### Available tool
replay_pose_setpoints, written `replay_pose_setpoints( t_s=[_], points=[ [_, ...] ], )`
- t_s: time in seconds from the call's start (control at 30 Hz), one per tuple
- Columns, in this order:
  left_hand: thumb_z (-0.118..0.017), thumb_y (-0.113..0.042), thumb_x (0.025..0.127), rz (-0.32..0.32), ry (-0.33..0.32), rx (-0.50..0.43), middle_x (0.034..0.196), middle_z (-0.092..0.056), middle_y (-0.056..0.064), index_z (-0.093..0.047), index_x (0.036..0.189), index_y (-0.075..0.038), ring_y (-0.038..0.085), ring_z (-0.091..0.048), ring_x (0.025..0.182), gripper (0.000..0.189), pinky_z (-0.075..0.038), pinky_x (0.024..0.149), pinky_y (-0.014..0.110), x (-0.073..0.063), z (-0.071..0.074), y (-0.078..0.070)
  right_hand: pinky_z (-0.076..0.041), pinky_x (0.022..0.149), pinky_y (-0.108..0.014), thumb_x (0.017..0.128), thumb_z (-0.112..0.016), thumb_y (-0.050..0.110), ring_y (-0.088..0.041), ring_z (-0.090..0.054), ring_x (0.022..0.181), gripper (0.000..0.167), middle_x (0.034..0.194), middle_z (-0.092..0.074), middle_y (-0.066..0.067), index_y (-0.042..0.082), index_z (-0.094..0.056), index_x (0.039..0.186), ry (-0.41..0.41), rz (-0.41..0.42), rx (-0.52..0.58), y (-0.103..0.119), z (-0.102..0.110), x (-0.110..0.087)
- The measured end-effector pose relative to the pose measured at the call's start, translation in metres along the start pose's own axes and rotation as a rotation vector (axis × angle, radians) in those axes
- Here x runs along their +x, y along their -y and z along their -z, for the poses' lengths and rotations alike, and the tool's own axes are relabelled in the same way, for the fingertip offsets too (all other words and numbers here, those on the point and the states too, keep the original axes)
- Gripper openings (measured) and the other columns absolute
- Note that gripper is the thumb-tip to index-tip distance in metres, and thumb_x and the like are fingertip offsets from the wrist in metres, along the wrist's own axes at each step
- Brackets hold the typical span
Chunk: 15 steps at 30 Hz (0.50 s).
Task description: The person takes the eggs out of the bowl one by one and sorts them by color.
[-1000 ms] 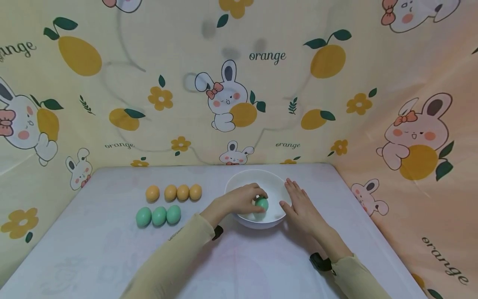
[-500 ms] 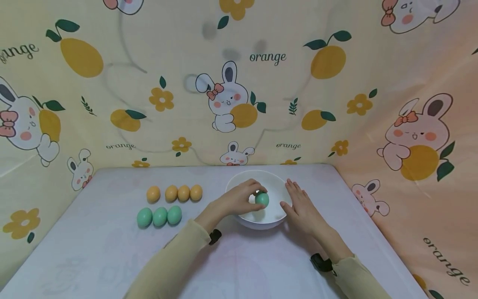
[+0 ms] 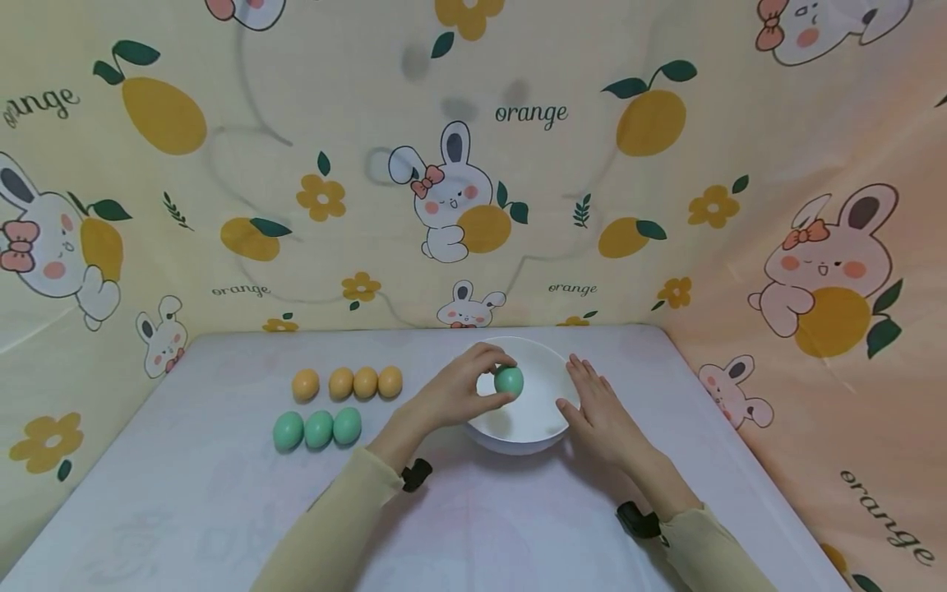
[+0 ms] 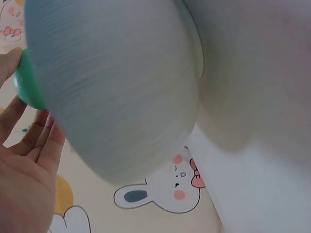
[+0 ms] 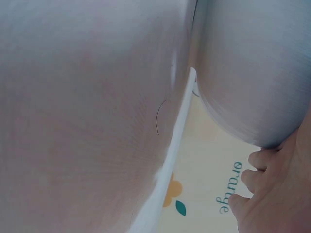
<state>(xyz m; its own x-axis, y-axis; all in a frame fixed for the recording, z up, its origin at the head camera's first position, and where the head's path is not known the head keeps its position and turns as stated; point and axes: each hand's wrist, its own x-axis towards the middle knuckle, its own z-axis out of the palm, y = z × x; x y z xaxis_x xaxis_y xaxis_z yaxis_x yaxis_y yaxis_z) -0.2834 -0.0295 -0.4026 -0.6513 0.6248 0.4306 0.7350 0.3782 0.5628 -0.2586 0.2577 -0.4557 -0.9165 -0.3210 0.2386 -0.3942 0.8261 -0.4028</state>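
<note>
My left hand (image 3: 460, 385) pinches a green egg (image 3: 509, 381) between thumb and fingers, above the white bowl (image 3: 533, 445). In the left wrist view the same egg (image 4: 28, 82) shows past the bowl's outer wall (image 4: 116, 97). With fingers extended, my right hand (image 3: 601, 411) rests against the bowl's right rim. The right wrist view has its fingers (image 5: 256, 180) at the bowl's outside (image 5: 257, 73). No other egg shows in the visible part of the bowl.
Left of the bowl lie three green eggs (image 3: 318, 429) in a row. Behind them is a row of several yellow eggs (image 3: 366, 383), the leftmost slightly apart. A patterned cloth backdrop (image 3: 547, 181) rises behind the white table (image 3: 473, 526).
My left hand has lifted the green egg from low in the bowl and drawn it slightly up and left. The right hand stays at the bowl's rim.
</note>
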Motion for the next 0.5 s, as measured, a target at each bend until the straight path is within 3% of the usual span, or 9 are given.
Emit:
replay_pose_setpoints(
  t_s=[0.23, 0.5],
  points=[
    [-0.082, -0.017, 0.091, -0.01, -0.075, -0.008, 0.132, -0.059, 0.008, -0.064, 0.13, -0.005, 0.022, -0.063, 0.112, 0.045, -0.054, 0.099, 0.03, -0.012, 0.012, -0.002, -0.013, 0.125, -0.064, 0.109, -0.048, 0.042, -0.042, -0.012, 0.158, 0.075, 0.172, -0.017, -0.017, -0.003, -0.021, 0.163, -0.003, 0.005, 0.003, 0.0, -0.001, 0.0],
    [-0.083, -0.015, 0.09, -0.001, -0.136, -0.003, 0.133, -0.058, 0.01, -0.063, 0.129, -0.005, 0.023, -0.062, 0.11, 0.045, -0.056, 0.099, 0.046, -0.027, 0.025, 0.004, -0.013, 0.125, -0.064, 0.11, -0.046, 0.043, -0.044, -0.013, 0.157, 0.075, 0.172, -0.017, -0.019, -0.004, -0.021, 0.163, -0.009, 0.015, 0.006, -0.001, -0.001, 0.0]
  ],
)
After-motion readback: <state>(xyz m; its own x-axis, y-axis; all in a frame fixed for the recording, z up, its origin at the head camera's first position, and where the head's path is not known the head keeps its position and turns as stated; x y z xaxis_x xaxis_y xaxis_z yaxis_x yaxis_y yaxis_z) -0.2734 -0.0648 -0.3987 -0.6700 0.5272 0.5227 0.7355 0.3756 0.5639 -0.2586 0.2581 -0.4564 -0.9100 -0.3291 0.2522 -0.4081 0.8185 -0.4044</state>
